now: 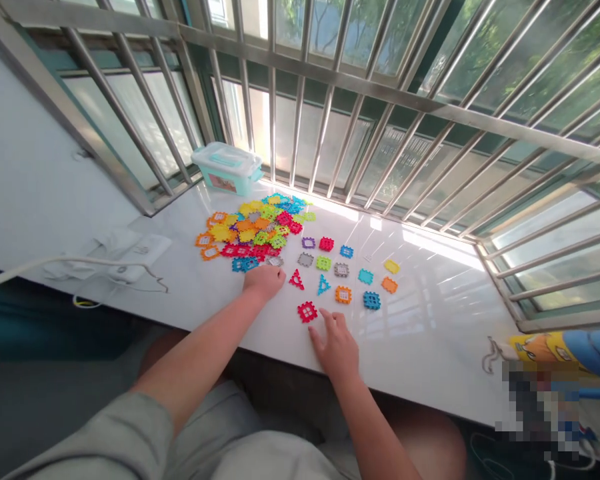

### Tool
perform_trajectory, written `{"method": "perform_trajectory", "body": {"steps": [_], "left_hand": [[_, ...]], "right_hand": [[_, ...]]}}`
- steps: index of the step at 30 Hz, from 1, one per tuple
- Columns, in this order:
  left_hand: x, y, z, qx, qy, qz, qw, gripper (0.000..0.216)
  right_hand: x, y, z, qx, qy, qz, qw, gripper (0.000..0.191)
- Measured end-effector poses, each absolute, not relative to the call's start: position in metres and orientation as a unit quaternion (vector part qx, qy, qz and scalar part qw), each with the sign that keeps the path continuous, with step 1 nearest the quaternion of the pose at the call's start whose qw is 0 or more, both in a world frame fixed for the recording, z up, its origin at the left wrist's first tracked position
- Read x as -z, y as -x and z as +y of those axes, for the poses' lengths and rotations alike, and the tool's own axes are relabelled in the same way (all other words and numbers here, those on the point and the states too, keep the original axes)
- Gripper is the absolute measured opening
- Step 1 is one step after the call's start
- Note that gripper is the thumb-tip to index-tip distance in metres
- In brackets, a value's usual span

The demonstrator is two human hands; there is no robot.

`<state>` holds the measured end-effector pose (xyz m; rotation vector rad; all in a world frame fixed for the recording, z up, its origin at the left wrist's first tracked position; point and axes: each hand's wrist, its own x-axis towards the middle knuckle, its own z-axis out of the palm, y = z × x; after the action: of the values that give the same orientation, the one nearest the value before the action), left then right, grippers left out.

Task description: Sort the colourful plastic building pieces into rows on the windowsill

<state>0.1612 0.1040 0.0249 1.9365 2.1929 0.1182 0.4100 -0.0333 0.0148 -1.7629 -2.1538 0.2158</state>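
Note:
My left hand (pixel 265 280) is closed at the front edge of a heaped pile of colourful plastic interlocking tiles (pixel 247 230). Its curled fingers hide whatever they may hold. A grey tile (pixel 276 261) shows just behind the knuckles. My right hand (pixel 337 343) rests low over the table with fingers apart and nothing in them. Just left of its fingertips lies a red square window tile (pixel 307 311). Beyond are a red triangle tile (pixel 296 279), a blue triangle tile (pixel 323 285), an orange window tile (pixel 343 295) and a dark blue tile stack (pixel 372 300).
Several more tiles lie in loose rows, among them a green tile (pixel 323 263) and a yellow tile (pixel 392 267). A lidded teal box (pixel 227 170) stands at the back left. A white power strip (pixel 140 257) with a cable lies left. Metal bars (pixel 325 143) border the white table (pixel 440 333).

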Motion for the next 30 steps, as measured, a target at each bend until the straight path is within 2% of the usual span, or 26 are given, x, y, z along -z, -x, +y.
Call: {"method": "perform_trajectory", "body": {"steps": [6,13,18,23,27,30], "left_hand": [[-0.024,-0.161,0.103,-0.049,-0.651,0.749,0.112,0.052],[-0.023,-0.16,0.103,-0.061,-0.654,0.746,0.112,0.05],[-0.025,-0.159,0.102,-0.064,-0.659,0.74,0.117,0.051],[-0.027,-0.159,0.101,-0.058,-0.663,0.738,0.114,0.052],[-0.027,-0.159,0.101,-0.054,-0.66,0.741,0.109,0.049],[-0.026,-0.158,0.101,-0.055,-0.661,0.74,0.109,0.048]], "right_hand": [[-0.021,-0.378,-0.027,-0.105,0.545,-0.818,0.154,0.025],[-0.028,-0.385,-0.033,-0.14,0.534,-0.82,0.152,0.024],[-0.03,-0.381,-0.034,-0.155,0.538,-0.814,0.154,0.015],[-0.029,-0.381,-0.034,-0.144,0.555,-0.805,0.151,0.016],[-0.03,-0.383,-0.034,-0.135,0.569,-0.802,0.12,0.025],[-0.031,-0.384,-0.036,-0.143,0.573,-0.796,0.131,0.032]]}}
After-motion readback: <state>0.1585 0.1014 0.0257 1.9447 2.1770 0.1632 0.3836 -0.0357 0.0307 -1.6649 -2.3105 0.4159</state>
